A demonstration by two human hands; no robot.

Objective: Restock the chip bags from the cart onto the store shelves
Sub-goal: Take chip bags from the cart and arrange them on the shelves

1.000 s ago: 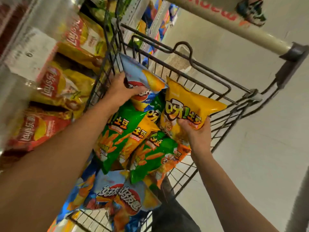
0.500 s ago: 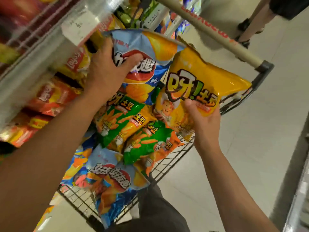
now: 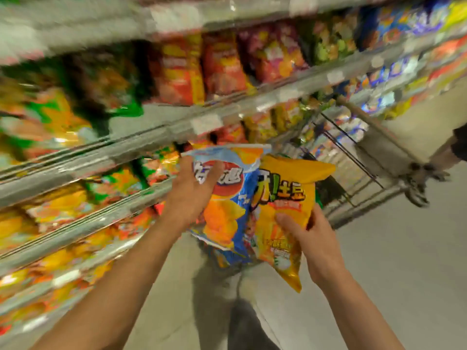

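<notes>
The left hand (image 3: 192, 195) gripped a blue bag (image 3: 227, 198); the right hand (image 3: 308, 233) pinched a yellow bag (image 3: 285, 205), both held beside the shelves (image 3: 151, 137). Matching each to its row seemed wise

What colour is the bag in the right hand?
Yellow, with orange and white print, seen in the head view: the bag pinched by the right hand.

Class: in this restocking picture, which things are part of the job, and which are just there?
Part of the job: blue chip bag in the left hand; yellow chip bag in the right hand; cart; shelves.

Just there: a bystander's shoe; floor.
</notes>
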